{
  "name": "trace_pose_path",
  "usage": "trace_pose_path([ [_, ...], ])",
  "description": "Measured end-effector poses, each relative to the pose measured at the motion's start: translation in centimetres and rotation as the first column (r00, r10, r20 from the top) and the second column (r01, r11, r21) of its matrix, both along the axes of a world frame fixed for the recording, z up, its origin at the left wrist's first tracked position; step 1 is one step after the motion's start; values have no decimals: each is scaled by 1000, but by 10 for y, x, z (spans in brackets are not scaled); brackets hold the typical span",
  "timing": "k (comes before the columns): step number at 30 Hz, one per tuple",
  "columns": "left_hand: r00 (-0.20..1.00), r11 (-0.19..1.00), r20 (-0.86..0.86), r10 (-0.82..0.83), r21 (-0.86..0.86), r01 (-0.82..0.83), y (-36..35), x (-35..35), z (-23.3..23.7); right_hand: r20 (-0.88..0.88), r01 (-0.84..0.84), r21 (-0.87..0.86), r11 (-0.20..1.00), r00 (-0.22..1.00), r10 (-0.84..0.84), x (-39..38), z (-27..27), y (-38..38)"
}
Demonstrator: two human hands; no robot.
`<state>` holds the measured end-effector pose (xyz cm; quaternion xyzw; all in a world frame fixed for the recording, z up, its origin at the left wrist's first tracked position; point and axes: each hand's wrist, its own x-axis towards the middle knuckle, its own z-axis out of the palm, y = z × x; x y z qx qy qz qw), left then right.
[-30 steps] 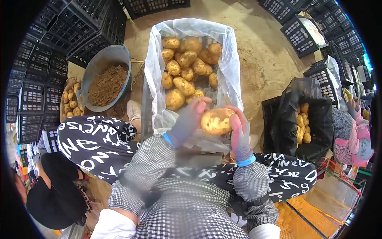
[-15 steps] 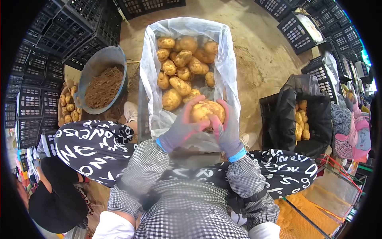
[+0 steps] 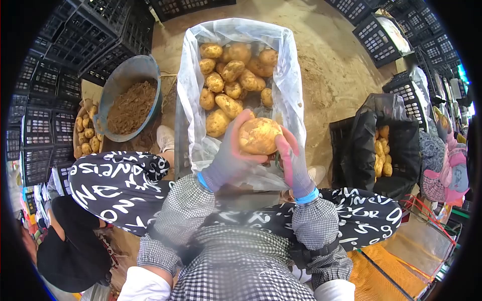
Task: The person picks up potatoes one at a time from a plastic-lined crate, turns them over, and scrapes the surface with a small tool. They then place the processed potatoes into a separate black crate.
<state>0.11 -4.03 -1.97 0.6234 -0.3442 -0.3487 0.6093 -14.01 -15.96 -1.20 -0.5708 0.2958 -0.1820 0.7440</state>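
A large yellow potato [image 3: 259, 135] sits between both gloved hands, just above the near end of a crate lined with clear plastic [image 3: 192, 85]. My left hand [image 3: 229, 158] cups it from the left and below, thumb up along its side. My right hand [image 3: 292, 163] presses against its right side with pink-tipped fingers. Several more potatoes [image 3: 230, 75] lie in the lined crate beyond.
A blue basin of brown soil [image 3: 129, 100] stands to the left, beside a small crate of potatoes [image 3: 85, 135]. A black-lined crate with potatoes [image 3: 382, 150] is on the right. Stacked black crates [image 3: 65, 60] ring the dirt floor. A person in pink [image 3: 449, 165] sits at far right.
The potato has been turned and lifted slightly between the hands; my right hand has slid from in front of it to its right side.
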Motion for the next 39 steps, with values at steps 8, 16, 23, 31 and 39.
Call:
trace_pose_path([
  [8, 982, 984, -101, -159, 60, 165, 4, 17, 19, 102, -86, 303, 949, 993, 57, 1, 27, -1],
  [16, 967, 997, -245, -74, -1, 76, -1, 2, 25, 86, -116, 122, 986, 991, 106, -7, 6, 3],
  [23, 997, 997, 54, 53, -56, -50, 3, 4, -33, -140, -113, -369, 922, 988, 65, -10, -12, 10],
  [31, 726, 993, -687, 27, 104, 61, -4, 5, 19, -171, -137, -623, 770, 985, 37, -5, 14, -2],
  [39, 846, 982, -529, 70, 184, 34, 2, 3, 20, -136, -72, -626, 777, 991, -17, 5, 14, 2],
])
